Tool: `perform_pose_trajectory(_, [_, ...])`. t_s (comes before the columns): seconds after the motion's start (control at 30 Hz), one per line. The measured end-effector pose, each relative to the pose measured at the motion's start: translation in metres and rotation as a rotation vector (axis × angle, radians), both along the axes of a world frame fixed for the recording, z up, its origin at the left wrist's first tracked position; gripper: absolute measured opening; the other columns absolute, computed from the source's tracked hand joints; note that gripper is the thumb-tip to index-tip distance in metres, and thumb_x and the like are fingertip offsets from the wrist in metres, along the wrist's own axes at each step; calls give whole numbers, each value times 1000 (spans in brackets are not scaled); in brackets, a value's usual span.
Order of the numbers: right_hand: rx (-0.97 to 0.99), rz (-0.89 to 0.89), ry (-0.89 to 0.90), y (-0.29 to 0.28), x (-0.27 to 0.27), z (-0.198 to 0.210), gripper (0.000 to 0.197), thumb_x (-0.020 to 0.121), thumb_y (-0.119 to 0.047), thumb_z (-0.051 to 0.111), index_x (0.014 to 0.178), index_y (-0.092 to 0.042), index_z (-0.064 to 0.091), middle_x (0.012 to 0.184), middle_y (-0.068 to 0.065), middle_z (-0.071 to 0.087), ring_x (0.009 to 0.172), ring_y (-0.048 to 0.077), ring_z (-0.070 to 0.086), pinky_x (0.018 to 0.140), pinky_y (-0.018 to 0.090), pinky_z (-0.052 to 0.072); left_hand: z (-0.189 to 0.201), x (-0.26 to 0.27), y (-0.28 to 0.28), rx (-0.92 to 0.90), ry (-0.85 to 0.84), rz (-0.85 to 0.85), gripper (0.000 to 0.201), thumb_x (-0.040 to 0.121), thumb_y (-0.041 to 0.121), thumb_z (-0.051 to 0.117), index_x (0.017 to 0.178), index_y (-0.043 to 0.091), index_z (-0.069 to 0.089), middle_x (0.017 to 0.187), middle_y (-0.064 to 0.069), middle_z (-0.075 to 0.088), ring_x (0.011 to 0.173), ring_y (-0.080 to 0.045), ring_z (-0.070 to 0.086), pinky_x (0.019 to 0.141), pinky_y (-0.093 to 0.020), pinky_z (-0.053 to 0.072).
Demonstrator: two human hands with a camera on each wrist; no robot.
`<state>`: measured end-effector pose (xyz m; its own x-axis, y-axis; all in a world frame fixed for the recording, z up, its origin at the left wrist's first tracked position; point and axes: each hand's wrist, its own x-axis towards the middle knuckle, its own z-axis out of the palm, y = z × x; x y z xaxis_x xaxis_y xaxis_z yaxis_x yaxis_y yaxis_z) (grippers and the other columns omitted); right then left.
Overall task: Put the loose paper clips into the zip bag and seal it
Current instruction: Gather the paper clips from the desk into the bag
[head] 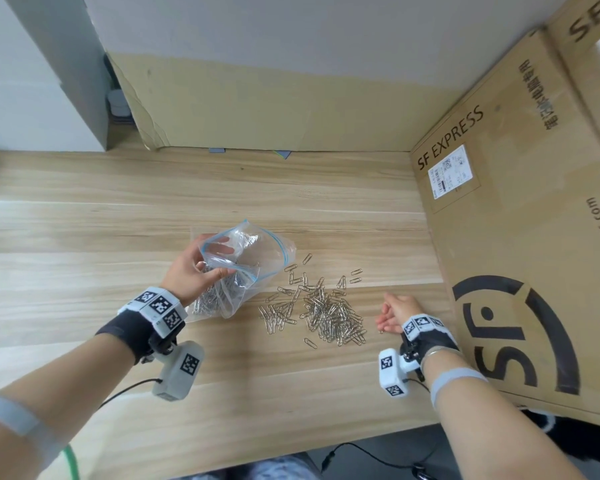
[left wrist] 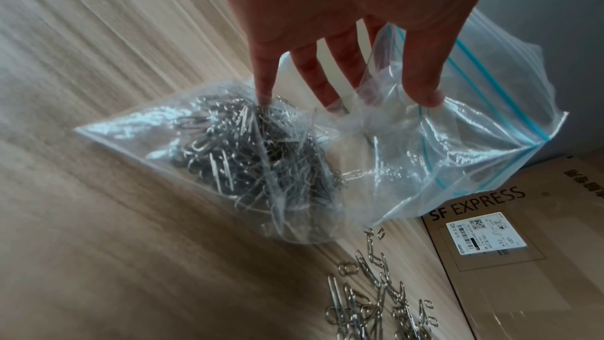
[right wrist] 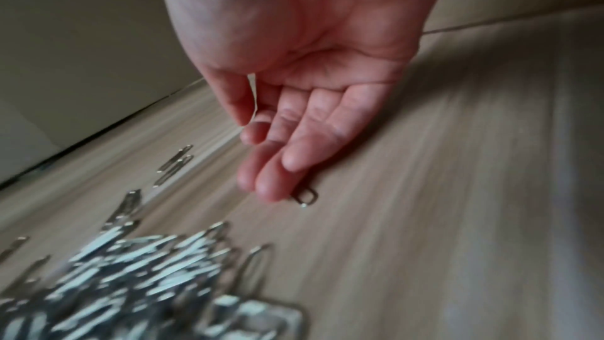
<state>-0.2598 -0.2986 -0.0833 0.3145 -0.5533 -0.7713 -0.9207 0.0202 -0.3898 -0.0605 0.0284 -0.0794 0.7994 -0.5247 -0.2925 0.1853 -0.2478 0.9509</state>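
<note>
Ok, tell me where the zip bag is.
In the head view the zip bag sits left of centre on the wooden table, held open by the left hand, beside the loose paper clips.

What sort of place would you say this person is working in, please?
Probably an office or mailroom-style workspace: a wooden desk, large SF Express shipping boxes leaning alongside, and a pile of paper clips being bagged into a zip bag.

Right hand (right wrist: 314, 102) palm-up, fingers relaxed, fingertips touching 1 paper clip (right wrist: 305, 197); clip pile (right wrist: 137, 281) nearby.
</note>
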Motion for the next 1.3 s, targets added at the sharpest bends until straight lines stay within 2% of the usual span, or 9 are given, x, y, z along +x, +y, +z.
perform_pose_trajectory(0.23, [217,30,-185,34,36,-5,31,94,-28,44,78,-4,55,75,14,65,54,17,65,47,20,54,3,-2,-1,13,-5,-8,46,69,2,70,99,33,52,95,8,63,85,10,60,86,-18,42])
perform_pose_trajectory(0.33, [122,166,-218,41,42,-3,20,93,-26,46,87,-9,55,75,8,61,56,17,60,46,20,52,3,-2,-1,21,-7,-5,45,69,4,70,99,34,53,96,7,63,86,10,59,87,-20,42])
perform_pose_trajectory(0.53, [106,469,26,32,15,9,39,93,-37,42,71,-7,54,52,6,57,42,15,57,39,16,41,4,-3,1,18,-8,-1,47,70,3,70,98,35,52,96,8,63,86,12,59,89,-21,41])
perform_pose_trajectory(0.8, [173,391,-113,58,35,-3,34,90,-39,46,78,-9,56,68,7,67,58,19,66,49,19,51,7,-4,1,17,-5,9,45,70,3,70,99,31,52,96,7,62,86,14,58,89,-23,41])
perform_pose_trajectory(0.9, [-20,559,-197,56,44,-3,15,81,-34,61,88,-23,54,80,-3,59,63,11,56,57,21,48,7,-4,1,38,-4,-3,45,70,5,70,101,32,52,97,9,63,87,14,57,94,-30,40])
perform_pose_trajectory(1.0, [-223,791,-125,52,42,0,73,61,-38,78,123,-42,39,117,-7,40,102,10,45,85,29,43,7,-3,1,50,-5,-2,45,70,6,71,102,32,52,98,9,63,90,10,58,98,-34,40])
perform_pose_trajectory(1.1, [-262,1003,-46,59,39,1,106,51,-49,80,131,-58,10,144,-7,13,126,20,33,95,43,43,7,-4,1,47,5,6,45,70,6,70,107,26,53,98,9,63,91,8,58,99,-36,40])
perform_pose_trajectory(1.2, [-361,1238,3,71,40,-6,114,50,-61,75,129,-62,-7,150,-9,1,136,26,20,96,48,44,8,-4,0,46,8,13,48,71,4,70,114,15,52,97,8,63,92,6,58,98,-33,40])
perform_pose_trajectory(1.3, [-429,1336,-25,80,41,-10,102,56,-66,69,130,-61,0,150,-9,5,135,25,21,91,44,48,10,-4,0,47,4,8,47,70,4,70,112,17,52,98,8,62,87,13,58,95,-30,42])
